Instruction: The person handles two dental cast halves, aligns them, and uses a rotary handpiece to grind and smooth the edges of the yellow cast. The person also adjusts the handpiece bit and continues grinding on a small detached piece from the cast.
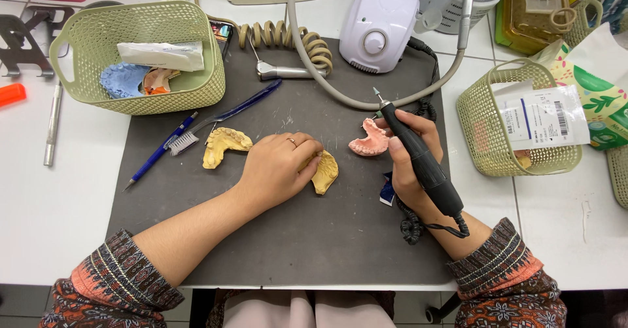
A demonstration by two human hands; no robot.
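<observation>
I see my left hand resting fingers-curled on a yellow plaster cast mid-mat; my right hand is clamped around the black rotary handpiece and pinches a pink denture base just beside it
</observation>
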